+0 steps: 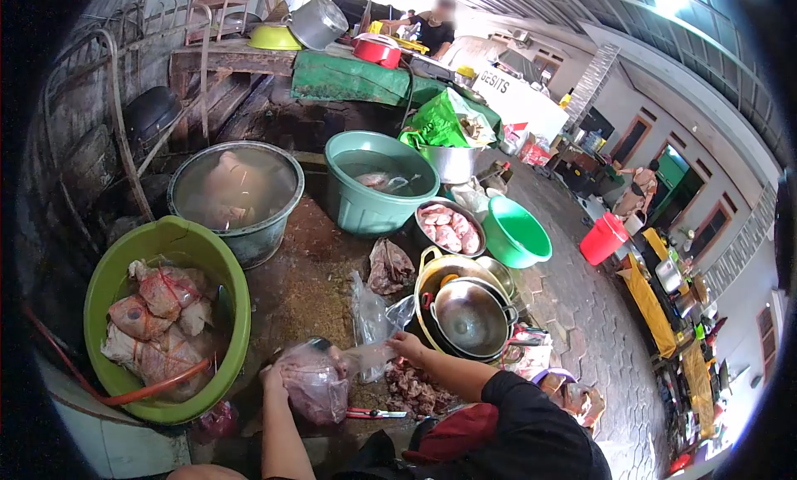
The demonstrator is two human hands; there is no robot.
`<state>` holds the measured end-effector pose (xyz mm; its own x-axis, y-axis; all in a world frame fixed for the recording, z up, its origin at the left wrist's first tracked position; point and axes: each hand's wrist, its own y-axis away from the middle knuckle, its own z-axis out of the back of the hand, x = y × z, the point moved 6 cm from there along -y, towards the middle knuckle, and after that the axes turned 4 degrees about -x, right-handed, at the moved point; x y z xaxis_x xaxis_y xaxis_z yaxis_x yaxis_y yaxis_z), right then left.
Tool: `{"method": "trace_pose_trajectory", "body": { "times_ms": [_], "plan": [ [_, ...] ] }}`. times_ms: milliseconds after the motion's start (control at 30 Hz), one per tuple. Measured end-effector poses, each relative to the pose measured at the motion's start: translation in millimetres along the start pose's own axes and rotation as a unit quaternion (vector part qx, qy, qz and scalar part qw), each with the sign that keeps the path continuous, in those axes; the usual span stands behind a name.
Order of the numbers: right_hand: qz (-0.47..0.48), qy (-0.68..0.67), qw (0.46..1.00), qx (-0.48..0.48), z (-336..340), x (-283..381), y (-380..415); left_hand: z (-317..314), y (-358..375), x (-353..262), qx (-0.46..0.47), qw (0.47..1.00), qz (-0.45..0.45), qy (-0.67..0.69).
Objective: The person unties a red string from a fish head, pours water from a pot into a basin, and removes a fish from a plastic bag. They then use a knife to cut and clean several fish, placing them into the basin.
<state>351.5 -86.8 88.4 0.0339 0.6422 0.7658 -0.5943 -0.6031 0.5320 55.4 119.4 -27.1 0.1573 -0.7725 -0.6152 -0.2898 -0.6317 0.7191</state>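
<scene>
Two hands are at work, set apart but both on one clear plastic bag of pinkish meat, low in the view. The left hand presses against the bulging side of the bag; the right hand is closed on its stretched, see-through neck. The bag rests on the wet brown work surface, between the forearms.

Just right of the bag lies one slim red-and-silver tool, its kind unclear. Under the right forearm is one heap of dark red meat scraps, too jumbled to count. Beyond the right hand are one crumpled clear plastic sheet or bag and one loose brownish-pink piece of meat.

Left of the left hand stands one olive-green plastic tub holding several string-tied pieces, with one orange-red hose across it. Farther ahead are two more tubs: one dark grey round tub with pale meat in cloudy water, and one teal plastic tub with fish-like pieces in water. Ahead and right of the right hand are one metal bowl of pink-white pieces, one bright green plastic basin and one two-handled metal wok nested in larger pans. At least two people are in the background.
</scene>
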Motion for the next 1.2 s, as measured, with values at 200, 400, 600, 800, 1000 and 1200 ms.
{"method": "trace_pose_trajectory", "body": {
  "times_ms": [200, 400, 600, 800, 1000, 1200],
  "plan": [
    [0.006, 0.056, 0.997, -0.051, 13, -26, -11, -76, 61, -52, 0.074, 0.976, -0.185, -0.085],
    [-0.061, -0.072, 0.995, -0.023, 5, -19, -17, -118, 123, -102, 0.129, 0.836, -0.442, -0.299],
    [0.091, 0.175, 0.980, -0.031, -1, 6, -38, -88, 78, -45, 0.041, 0.790, -0.377, -0.481],
    [0.235, 0.223, 0.944, 0.060, -67, 46, -2, -98, 82, -16, 0.030, 0.764, -0.352, -0.540],
    [0.304, 0.314, 0.892, 0.113, -109, 51, 27, -105, 112, -28, 0.035, 0.757, -0.368, -0.539],
    [0.345, 0.387, 0.854, 0.045, -129, 70, 34, -109, 137, -39, 0.014, 0.762, -0.371, -0.531]
  ]
}}
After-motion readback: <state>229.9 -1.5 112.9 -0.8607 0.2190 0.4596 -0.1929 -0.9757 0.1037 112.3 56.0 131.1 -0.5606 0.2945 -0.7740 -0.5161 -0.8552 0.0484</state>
